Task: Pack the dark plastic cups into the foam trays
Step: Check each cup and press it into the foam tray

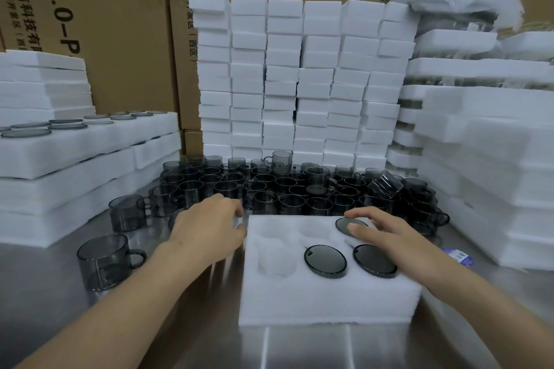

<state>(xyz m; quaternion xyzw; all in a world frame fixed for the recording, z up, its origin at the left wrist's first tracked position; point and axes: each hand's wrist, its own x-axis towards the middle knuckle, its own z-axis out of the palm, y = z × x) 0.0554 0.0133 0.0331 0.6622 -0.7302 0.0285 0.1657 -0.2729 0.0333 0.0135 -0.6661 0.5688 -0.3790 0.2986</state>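
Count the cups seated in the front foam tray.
3 in the foam tray: back-right cup, partly under the right hand; front-middle cup; front-right cup. The remaining three pockets look empty.

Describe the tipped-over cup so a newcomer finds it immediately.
Find the foam tray nearest the camera; a crowd of dark cups stands behind it. Near the crowd's right end, one cup lies tilted on top of the others, whereas its neighbours stand upright.
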